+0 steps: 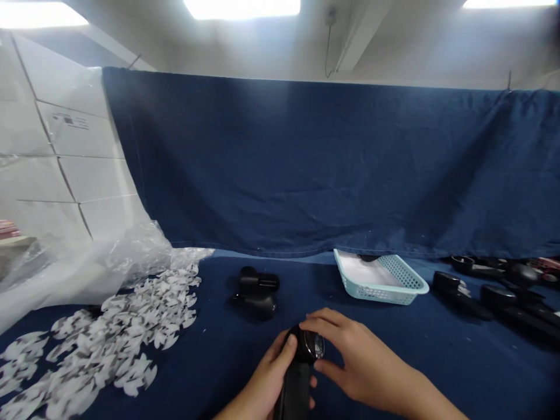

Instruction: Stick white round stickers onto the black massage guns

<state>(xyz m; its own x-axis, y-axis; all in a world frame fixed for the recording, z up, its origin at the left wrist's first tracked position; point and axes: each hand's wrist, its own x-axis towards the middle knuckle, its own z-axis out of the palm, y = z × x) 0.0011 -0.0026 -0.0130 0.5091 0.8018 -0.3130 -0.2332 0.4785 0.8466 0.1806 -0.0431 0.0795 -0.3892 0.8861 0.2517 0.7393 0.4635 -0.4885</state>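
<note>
My left hand (275, 373) is wrapped round a black handheld device (297, 388) with a long handle and a round head. The thumb lies along the side just below the head. My right hand (350, 356) has its fingertips at the top of the head's shiny rim and its thumb at the lower edge, so the head sits between them. Something clear or silvery shows inside the round opening; its detail is too small to tell. Beyond the hands, two black parts (258, 283) lie close together on the blue cloth.
On the left a heap of white curved plastic pieces (131, 321) spreads beside clear plastic wrap (144, 248). A light blue basket (385, 294) stands at the back right. Several black devices (459, 297) lie at far right. A blue curtain (306, 169) hangs behind; white boxes (87, 134) are stacked left.
</note>
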